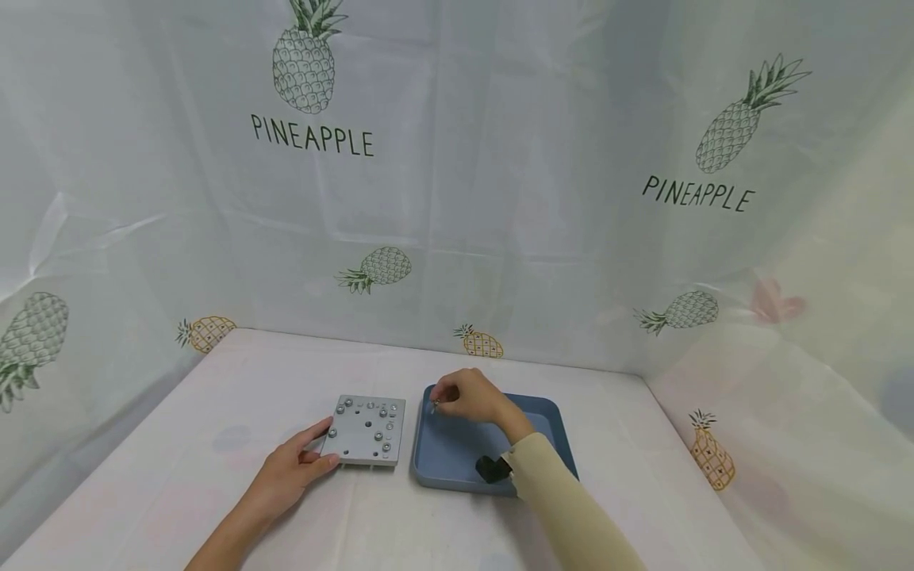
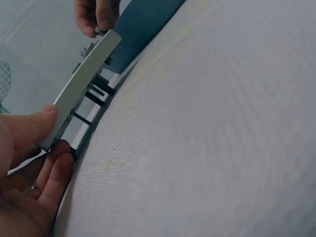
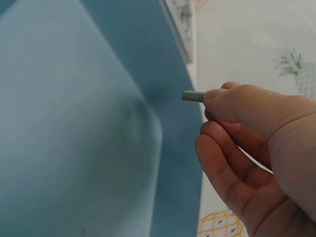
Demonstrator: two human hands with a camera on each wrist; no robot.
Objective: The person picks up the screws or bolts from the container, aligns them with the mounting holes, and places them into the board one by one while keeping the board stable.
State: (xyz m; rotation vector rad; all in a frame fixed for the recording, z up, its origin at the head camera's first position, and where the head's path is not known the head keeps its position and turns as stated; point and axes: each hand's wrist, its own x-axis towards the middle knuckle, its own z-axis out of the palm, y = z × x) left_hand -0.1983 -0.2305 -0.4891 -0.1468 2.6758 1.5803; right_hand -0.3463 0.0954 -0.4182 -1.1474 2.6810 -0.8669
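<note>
A square silver metal plate [image 1: 355, 434] with holes and several bolts [image 1: 378, 436] lies left of the blue tray. My left hand [image 1: 286, 473] grips its near left edge, thumb along the side and fingers curled beneath. In the left wrist view, screw shanks [image 2: 95, 98] stick out from the underside of the plate [image 2: 91, 64], just above the cloth. Over the tray's far left corner, my right hand [image 1: 470, 395] pinches a small bolt [image 3: 193, 96] between thumb and fingertips. Its bare threaded end points outward; the head is hidden by the fingers.
The blue tray [image 1: 457, 456] stands right beside the plate, with my right forearm across it. A black device [image 1: 491, 469] sits at the right wrist. White cloth [image 1: 385, 523] covers the table, and a pineapple-print curtain [image 1: 500, 198] hangs behind and at the sides.
</note>
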